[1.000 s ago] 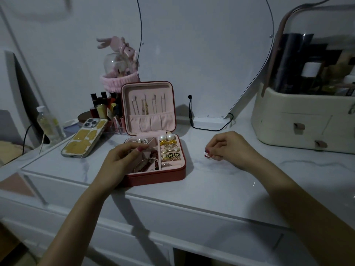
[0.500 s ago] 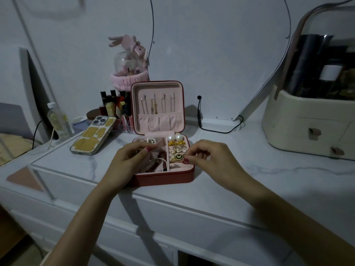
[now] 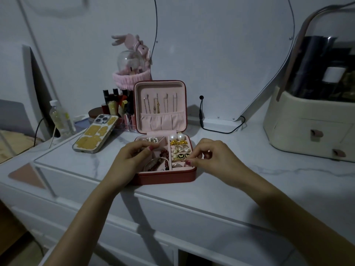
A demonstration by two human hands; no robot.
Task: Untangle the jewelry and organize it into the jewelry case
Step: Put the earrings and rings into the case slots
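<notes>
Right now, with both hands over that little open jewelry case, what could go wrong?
The right hand pinches something tiny at the jewelry case edge; it could slip onto the tabletop. The left hand curls over the compartment by the red bead bracelet and might snag it. The case sits near the table's front edge, so a nudge could tip it off.

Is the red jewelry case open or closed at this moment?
Open. The jewelry case has its lid standing upright behind the tray, and the earrings inside are visible.
</notes>
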